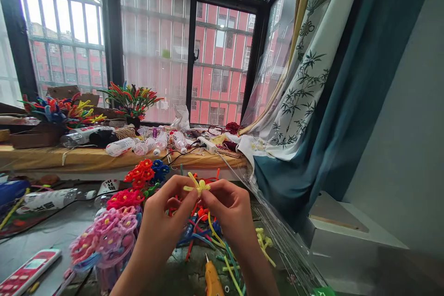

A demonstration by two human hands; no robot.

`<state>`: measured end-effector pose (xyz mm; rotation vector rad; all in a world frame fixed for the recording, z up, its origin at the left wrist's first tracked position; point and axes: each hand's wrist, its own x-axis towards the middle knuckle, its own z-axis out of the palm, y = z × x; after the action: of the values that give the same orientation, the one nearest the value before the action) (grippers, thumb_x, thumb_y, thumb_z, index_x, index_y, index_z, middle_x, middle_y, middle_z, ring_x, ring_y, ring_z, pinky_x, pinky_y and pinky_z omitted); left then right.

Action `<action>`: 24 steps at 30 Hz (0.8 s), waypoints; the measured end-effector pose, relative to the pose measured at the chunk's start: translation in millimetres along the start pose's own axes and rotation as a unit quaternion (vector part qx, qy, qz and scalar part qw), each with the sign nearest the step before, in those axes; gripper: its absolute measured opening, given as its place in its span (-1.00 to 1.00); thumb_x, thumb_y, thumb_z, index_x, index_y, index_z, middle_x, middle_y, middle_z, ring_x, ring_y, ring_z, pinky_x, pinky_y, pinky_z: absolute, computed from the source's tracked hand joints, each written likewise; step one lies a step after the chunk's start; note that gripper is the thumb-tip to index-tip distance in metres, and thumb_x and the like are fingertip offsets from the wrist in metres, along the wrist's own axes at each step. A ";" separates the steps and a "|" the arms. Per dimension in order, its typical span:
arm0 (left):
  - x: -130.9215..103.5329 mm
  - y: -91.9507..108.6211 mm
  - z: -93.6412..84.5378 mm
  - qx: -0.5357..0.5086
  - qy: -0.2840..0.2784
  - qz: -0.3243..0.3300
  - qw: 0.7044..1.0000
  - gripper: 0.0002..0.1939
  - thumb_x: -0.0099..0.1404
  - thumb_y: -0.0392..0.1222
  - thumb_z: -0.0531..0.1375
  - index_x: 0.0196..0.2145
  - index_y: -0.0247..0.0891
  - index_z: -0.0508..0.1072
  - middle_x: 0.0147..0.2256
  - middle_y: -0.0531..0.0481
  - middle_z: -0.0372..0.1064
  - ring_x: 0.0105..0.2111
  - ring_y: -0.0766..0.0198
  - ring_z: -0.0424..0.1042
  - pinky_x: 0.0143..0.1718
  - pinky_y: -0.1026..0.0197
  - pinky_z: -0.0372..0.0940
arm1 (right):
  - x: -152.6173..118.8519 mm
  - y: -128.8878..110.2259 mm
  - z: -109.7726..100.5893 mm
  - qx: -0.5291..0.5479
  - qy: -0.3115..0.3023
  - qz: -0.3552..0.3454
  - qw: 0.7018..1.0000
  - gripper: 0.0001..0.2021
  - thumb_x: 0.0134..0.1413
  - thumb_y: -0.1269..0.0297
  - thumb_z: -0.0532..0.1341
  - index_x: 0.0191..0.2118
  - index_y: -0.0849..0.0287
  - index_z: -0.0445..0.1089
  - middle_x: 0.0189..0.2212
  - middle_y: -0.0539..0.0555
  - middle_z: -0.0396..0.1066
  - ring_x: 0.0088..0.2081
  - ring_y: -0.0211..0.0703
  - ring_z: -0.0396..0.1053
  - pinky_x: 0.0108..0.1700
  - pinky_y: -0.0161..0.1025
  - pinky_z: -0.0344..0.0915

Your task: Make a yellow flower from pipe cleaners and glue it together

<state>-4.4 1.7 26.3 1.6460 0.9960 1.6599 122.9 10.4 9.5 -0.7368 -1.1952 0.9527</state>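
A small pale yellow pipe-cleaner piece (201, 186), with a few short arms sticking out, is held up at the middle of the view. My left hand (168, 212) pinches its left side between thumb and fingers. On its right side, my right hand (229, 208) grips it the same way. The fingertips of both hands nearly meet around the piece. Below them, partly hidden by the hands, lie loose coloured pipe cleaners (197, 236). A yellow-orange glue gun (212, 280) points up from the bottom edge, below and between the hands.
Pink and purple fuzzy flowers (110, 236), red flowers (140, 175) and blue flowers (160, 169) stand left of the hands. A red-white boxy object (29, 272) lies lower left. Plastic bottles (120, 146) line the sill. Yellow pieces (264, 243) and clear thin strips (287, 249) lie right.
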 end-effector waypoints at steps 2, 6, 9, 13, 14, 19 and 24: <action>-0.9 3.5 -1.6 -0.003 0.001 -0.006 1.000 -0.90 0.14 -0.16 0.28 -0.47 -0.21 0.46 -0.52 0.15 0.38 -0.51 0.36 0.32 -0.47 0.35 0.21 | -0.5 1.0 2.8 0.000 0.008 -0.005 1.000 -0.85 -0.08 0.24 0.38 -0.45 0.21 0.51 -0.54 0.03 0.51 -0.48 -0.19 0.39 -0.39 -0.28 0.28; -3.0 9.7 -5.6 -0.023 -0.017 -0.057 0.998 -0.83 0.11 -0.10 0.30 -0.49 -0.22 0.43 -0.64 0.18 0.27 -0.60 0.37 0.21 -0.57 0.36 0.11 | -1.4 1.5 7.2 0.005 0.016 -0.010 1.000 -0.87 -0.08 0.25 0.37 -0.47 0.19 0.50 -0.56 0.02 0.51 -0.50 -0.18 0.41 -0.39 -0.28 0.29; -2.7 11.0 -8.8 -0.022 -0.030 -0.072 0.997 -0.78 0.13 -0.03 0.32 -0.46 -0.22 0.46 -0.63 0.15 0.30 -0.60 0.35 0.23 -0.57 0.35 0.09 | -1.0 0.8 6.8 0.006 0.003 -0.009 1.000 -0.83 -0.09 0.21 0.39 -0.47 0.20 0.50 -0.57 0.02 0.51 -0.51 -0.19 0.40 -0.40 -0.28 0.29; -0.4 8.9 -13.1 0.004 -0.063 -0.054 0.997 -0.70 0.17 0.06 0.29 -0.48 -0.23 0.47 -0.62 0.11 0.31 -0.60 0.35 0.22 -0.59 0.35 0.11 | 0.2 -1.3 1.3 0.003 -0.033 0.000 0.999 -0.76 -0.10 0.13 0.43 -0.47 0.21 0.53 -0.57 0.01 0.50 -0.51 -0.21 0.39 -0.39 -0.29 0.28; 0.0 8.3 -14.2 0.008 -0.071 -0.053 0.996 -0.69 0.16 0.07 0.29 -0.51 -0.24 0.45 -0.63 0.11 0.30 -0.61 0.35 0.20 -0.59 0.35 0.09 | 0.5 -2.1 -0.6 -0.002 -0.044 0.006 0.999 -0.75 -0.09 0.12 0.42 -0.48 0.22 0.53 -0.58 0.00 0.49 -0.51 -0.23 0.37 -0.40 -0.30 0.28; 0.8 6.4 -18.6 0.010 -0.135 -0.077 0.988 -0.64 0.17 0.08 0.29 -0.55 -0.25 0.40 -0.65 0.17 0.12 -0.61 0.41 0.06 -0.63 0.38 -0.06 | 1.0 -6.6 -10.0 0.023 -0.114 0.064 0.991 -0.68 -0.12 0.05 0.45 -0.51 0.24 0.51 -0.61 -0.04 0.42 -0.55 -0.32 0.28 -0.47 -0.37 0.23; 1.9 1.7 -17.4 -0.057 -0.153 -0.085 0.983 -0.71 0.24 0.06 0.28 -0.41 -0.25 0.49 -0.58 0.11 0.29 -0.59 0.40 0.18 -0.60 0.38 0.06 | 1.3 -7.2 -14.2 0.102 -0.106 0.097 0.984 -0.68 -0.20 0.10 0.50 -0.48 0.25 0.51 -0.61 -0.04 0.44 -0.59 -0.35 0.31 -0.48 -0.39 0.25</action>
<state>-21.7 0.6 29.6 1.6287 0.8454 1.2820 138.4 8.6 13.1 -0.6063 -1.2023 1.3216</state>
